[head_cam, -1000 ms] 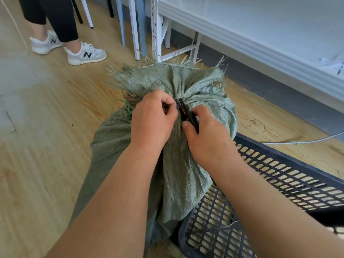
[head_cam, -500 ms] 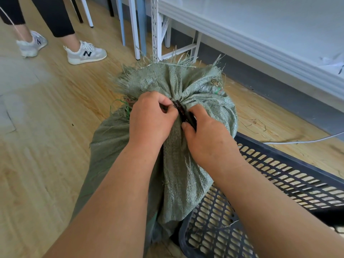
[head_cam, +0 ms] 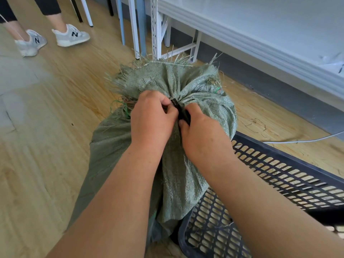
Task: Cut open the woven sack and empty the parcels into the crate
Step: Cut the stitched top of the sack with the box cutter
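A green woven sack (head_cam: pixel 188 175) stands upright on the wooden floor, its frayed top gathered and bunched. Its lower right side hangs over the corner of a black perforated plastic crate (head_cam: pixel 279 175). My left hand (head_cam: pixel 151 118) grips the bunched neck of the sack. My right hand (head_cam: pixel 202 135) holds a slim black cutter (head_cam: pixel 181 111) against the neck, between the two hands. The parcels are hidden inside the sack.
A white table (head_cam: pixel 260 28) with metal legs stands behind the sack. Another person's legs in grey sneakers (head_cam: pixel 71 35) are at the upper left. A white cable (head_cam: pixel 301 140) lies on the floor behind the crate.
Both hands stay at the sack's neck with only small shifts. The other person's feet have stepped to the right at the upper left.
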Available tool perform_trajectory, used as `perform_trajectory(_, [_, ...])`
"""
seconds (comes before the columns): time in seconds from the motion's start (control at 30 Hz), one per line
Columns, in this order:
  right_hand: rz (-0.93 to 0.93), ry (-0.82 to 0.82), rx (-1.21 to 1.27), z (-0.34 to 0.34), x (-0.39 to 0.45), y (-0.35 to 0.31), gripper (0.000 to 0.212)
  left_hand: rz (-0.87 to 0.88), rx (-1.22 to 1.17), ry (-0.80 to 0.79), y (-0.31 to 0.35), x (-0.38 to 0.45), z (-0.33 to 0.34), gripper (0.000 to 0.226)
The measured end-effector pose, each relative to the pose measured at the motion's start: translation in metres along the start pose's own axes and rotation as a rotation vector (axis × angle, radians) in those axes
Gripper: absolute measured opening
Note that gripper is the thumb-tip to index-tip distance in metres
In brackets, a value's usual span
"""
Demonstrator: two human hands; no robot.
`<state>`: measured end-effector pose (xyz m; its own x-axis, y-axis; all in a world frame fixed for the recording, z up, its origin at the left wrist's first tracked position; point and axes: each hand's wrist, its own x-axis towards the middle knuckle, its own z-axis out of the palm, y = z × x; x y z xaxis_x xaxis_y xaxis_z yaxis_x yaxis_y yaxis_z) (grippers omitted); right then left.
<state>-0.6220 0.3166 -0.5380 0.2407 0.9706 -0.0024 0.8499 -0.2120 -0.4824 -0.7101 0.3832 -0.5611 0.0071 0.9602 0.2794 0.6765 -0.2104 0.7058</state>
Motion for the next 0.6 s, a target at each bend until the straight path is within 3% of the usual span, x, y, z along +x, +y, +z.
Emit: perform_trajectory(0.6, [0.002,0.032,-0.057,0.008,0.009,-0.002,0.014,-0.008,-0.001,-0.015,0.000,0.001,-0.001,0.007])
